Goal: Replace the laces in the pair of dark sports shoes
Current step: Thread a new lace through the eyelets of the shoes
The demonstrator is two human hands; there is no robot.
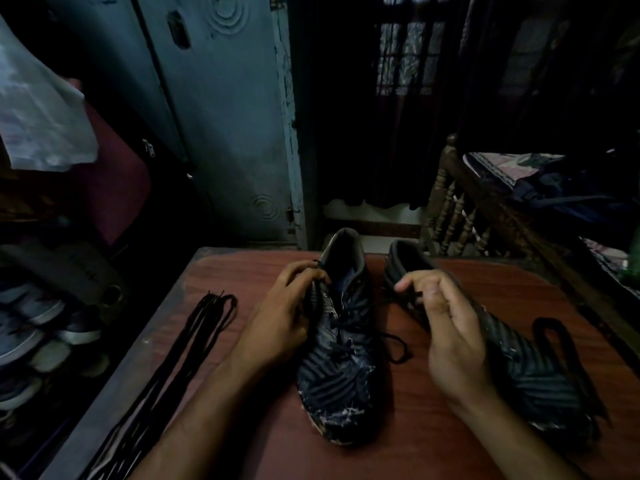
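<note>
Two dark striped sports shoes lie on a reddish wooden table [415,427], toes toward me. The left shoe [341,368] is laced with a dark lace whose loose end [394,344] trails off to its right. My left hand [284,317] pinches the lace at the top left eyelets of this shoe. My right hand [446,323] pinches a dark lace end above the right shoe [540,372] and hides much of that shoe's middle. A thick dark lace [561,348] lies looped over the right shoe's outer side.
A bundle of long dark laces [194,344] lies along the table's left edge. Left of the table stands a rack with several shoes [38,327]. A blue door [221,116] is behind, and a wooden bed frame [460,216] stands at the right.
</note>
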